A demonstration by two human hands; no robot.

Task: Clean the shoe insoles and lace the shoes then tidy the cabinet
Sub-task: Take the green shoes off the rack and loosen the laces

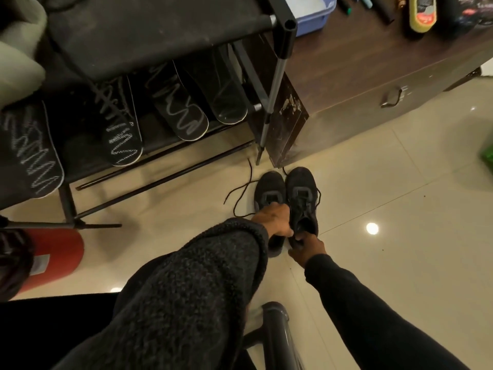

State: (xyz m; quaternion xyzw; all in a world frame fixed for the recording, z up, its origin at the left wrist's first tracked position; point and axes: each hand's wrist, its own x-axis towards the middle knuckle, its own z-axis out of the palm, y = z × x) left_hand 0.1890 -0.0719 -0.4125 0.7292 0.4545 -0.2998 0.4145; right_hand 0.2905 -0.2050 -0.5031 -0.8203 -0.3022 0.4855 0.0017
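Where both hands (274,218) grip, black shoes (301,193), laces loose

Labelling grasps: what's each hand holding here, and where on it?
Left hand grips the left shoe at its opening, near the tongue. Right hand grips the right shoe at the heel collar. Both shoes stand on the floor.
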